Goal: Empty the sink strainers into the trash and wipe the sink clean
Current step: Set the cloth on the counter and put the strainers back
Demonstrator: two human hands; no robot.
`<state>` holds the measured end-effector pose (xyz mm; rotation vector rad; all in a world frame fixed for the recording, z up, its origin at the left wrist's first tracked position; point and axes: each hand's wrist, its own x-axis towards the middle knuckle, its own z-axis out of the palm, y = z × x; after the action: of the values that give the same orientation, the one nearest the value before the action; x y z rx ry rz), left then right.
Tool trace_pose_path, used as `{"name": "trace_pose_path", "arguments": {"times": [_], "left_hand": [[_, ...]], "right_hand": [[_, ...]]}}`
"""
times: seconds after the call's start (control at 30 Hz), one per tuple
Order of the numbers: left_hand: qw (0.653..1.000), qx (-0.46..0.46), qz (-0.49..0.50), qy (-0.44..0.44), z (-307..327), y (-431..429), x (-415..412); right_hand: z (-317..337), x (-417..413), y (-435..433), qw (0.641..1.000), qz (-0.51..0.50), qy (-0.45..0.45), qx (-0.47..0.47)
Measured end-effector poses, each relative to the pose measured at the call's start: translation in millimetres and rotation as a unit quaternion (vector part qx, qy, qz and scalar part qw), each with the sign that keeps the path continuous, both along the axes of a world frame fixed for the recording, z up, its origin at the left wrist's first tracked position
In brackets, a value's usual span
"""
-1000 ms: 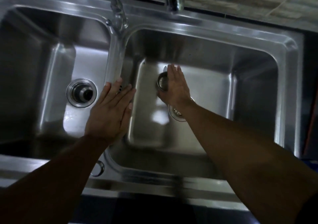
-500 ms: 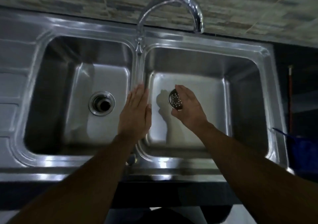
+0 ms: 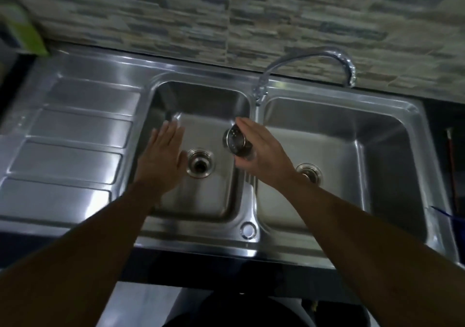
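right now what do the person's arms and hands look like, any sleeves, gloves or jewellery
Both forearms are bare as far as the frame shows, with no sleeve edge in view. The left hand and right hand wear no gloves. No ring, watch or bracelet shows, though the dim, soft picture could hide something small.

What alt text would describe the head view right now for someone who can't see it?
The right hand holds a perforated metal sink strainer above the left basin of a steel double sink, while the left hand hovers flat and open beside that basin's drain. A curved faucet stands behind.
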<state>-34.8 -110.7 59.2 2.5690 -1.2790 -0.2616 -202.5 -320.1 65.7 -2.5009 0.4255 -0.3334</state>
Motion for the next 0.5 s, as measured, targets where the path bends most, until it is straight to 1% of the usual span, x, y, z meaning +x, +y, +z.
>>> {"name": "trace_pose_path", "arguments": {"times": [0.17, 0.27, 0.33, 0.43, 0.5], "left_hand": [[0.999, 0.033, 0.018, -0.005, -15.7, 46.8, 47.7], [0.998, 0.038, 0.04, 0.016, -35.3, 73.0, 61.1], [0.999, 0.025, 0.037, 0.022, -46.2, 82.7, 61.5], [0.999, -0.005, 0.043, 0.0, -58.0, 84.3, 54.4], [0.997, -0.023, 0.062, -0.04, -63.5, 80.4, 48.6]], "right_hand": [[-20.3, 43.4, 32.7, 0.996, 0.05, 0.071, 0.01], [-43.8, 61.3, 47.3, 0.992, 0.062, 0.106, 0.008], [-62.3, 67.8, 53.8, 0.99, 0.06, 0.13, 0.008], [-90.9, 72.3, 59.2, 0.984, 0.05, 0.171, 0.008], [-109.0, 74.7, 61.2, 0.981, 0.047, 0.186, 0.016]]}}
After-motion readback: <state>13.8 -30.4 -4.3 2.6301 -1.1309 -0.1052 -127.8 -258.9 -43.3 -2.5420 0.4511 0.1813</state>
